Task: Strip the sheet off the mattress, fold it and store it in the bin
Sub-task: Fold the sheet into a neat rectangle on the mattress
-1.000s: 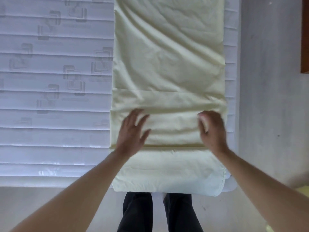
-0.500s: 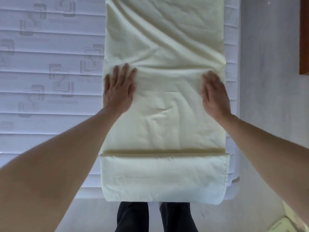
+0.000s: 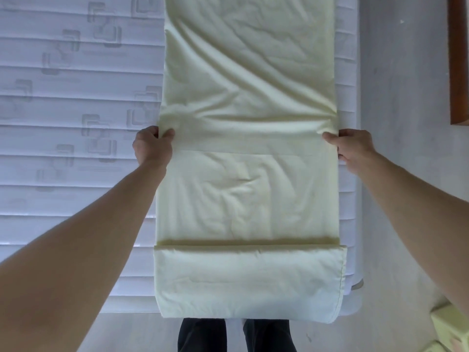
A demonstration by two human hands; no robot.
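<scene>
A pale yellow sheet [image 3: 250,102], folded into a long narrow strip, lies on the white quilted mattress [image 3: 76,97] and runs away from me. Its near end is folded into a thick band [image 3: 250,280] at the mattress edge. My left hand [image 3: 152,147] pinches the strip's left edge about halfway up the view. My right hand [image 3: 351,149] pinches the right edge at the same height. The cloth bunches into a crease between the two hands.
The mattress's right edge [image 3: 351,72] borders a grey floor [image 3: 401,123]. A brown wooden piece of furniture [image 3: 459,62] stands at the far right. A pale yellow-green object [image 3: 451,329] sits at the bottom right corner. My dark-trousered legs [image 3: 236,335] stand at the mattress's near edge.
My hands smoothed forward over the sheet, then moved out to its two side edges. Flat a moment ago, they now pinch the cloth, which bunches between them.
</scene>
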